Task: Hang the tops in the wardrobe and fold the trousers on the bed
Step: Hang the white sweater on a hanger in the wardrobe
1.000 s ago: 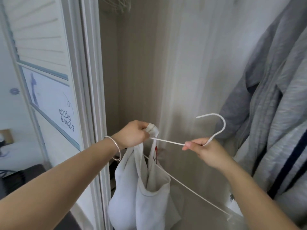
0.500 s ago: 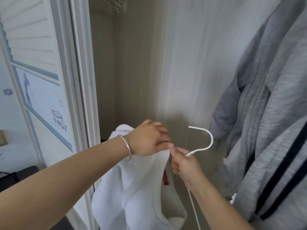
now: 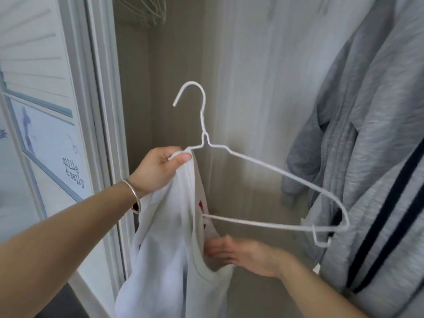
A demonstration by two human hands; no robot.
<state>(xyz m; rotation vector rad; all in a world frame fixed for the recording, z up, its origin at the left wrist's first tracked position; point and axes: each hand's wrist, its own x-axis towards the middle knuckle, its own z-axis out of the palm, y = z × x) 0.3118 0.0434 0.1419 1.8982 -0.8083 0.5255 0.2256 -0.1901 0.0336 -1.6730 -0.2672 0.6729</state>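
Note:
A white sleeveless top (image 3: 169,249) with a red mark inside hangs in front of the open wardrobe. My left hand (image 3: 158,168) pinches its strap together with the left shoulder of a white wire hanger (image 3: 270,166), whose hook points up. The hanger's right side is bare and juts toward the grey clothes. My right hand (image 3: 241,251), blurred, reaches with straight fingers into the top's opening lower down; whether it holds the cloth I cannot tell.
Grey garments (image 3: 367,134) with a dark stripe hang at the right. The white louvred wardrobe door (image 3: 46,111) stands at the left. Several empty white hangers (image 3: 146,8) hang at the top. The beige back wall (image 3: 241,76) lies behind.
The hanger swung upright with its left shoulder inside the top's strap. My right hand let go of the hook's neck and dropped to the top's lower opening.

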